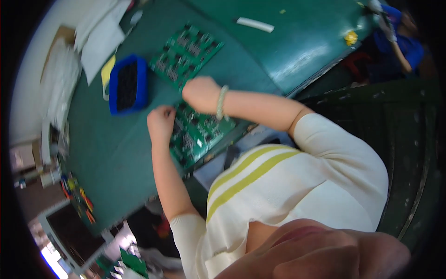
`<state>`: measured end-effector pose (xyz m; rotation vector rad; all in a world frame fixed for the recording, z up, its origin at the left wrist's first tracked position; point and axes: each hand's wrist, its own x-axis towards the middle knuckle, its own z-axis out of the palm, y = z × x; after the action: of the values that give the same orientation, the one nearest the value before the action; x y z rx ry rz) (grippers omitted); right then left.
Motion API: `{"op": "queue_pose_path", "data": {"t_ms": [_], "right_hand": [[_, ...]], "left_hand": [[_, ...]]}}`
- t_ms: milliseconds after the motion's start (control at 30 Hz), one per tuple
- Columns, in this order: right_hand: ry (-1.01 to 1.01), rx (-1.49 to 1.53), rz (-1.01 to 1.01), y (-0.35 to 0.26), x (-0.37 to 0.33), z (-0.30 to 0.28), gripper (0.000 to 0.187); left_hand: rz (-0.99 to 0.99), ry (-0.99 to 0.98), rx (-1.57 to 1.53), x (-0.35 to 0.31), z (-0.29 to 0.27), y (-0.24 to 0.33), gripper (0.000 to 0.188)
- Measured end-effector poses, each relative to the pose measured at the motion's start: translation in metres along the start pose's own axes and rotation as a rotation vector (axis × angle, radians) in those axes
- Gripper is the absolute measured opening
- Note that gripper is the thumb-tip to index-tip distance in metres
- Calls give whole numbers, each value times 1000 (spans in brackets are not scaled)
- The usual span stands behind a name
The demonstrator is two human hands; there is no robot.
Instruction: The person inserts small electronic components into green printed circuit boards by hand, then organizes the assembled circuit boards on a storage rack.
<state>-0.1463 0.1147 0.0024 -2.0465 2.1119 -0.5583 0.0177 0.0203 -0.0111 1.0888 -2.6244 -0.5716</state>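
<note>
Two green circuit boards with dark and pale parts lie on the green tabletop, a far panel [188, 53] and a near panel [200, 135] by the table's front edge. At the near panel's left edge, my left hand [161, 124] is closed, its fingertips pinched; a tiny dark spot shows there, too small to name. My right hand [202, 93], with a pale beaded bracelet [222, 103] at the wrist, is curled closed above the gap between the panels. Its fingertips are hidden, so what it holds does not show.
Left of the panels stands a blue bin [142, 83] of small black parts. Behind it lie white papers [100, 49] and clear plastic [62, 88]. A white strip [255, 24] and a yellow lump [350, 38] lie on the far table. Another person in blue [395, 42] sits far right.
</note>
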Motion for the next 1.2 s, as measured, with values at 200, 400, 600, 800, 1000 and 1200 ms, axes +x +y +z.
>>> {"op": "queue_pose_path", "data": {"t_ms": [200, 400, 600, 800, 1000, 1200], "right_hand": [[-88, 1, 6, 2, 7, 0, 13], [-119, 105, 69, 2, 7, 9, 13], [-111, 157, 107, 4, 2, 6, 14], [-72, 160, 100, 19, 0, 11, 15], [-19, 306, 53, 27, 1, 22, 11], [-108, 461, 61, 30, 5, 21, 13]], "left_hand": [[14, -34, 4, 5, -1, 4, 12], [-68, 29, 23, -4, -17, 2, 13], [-128, -15, 79, -4, -20, 14, 11], [-68, -97, 141, 4, -15, 13, 17], [-25, -26, 92, -1, -9, -9, 17], [-186, -19, -99, -7, -16, -11, 16]]}}
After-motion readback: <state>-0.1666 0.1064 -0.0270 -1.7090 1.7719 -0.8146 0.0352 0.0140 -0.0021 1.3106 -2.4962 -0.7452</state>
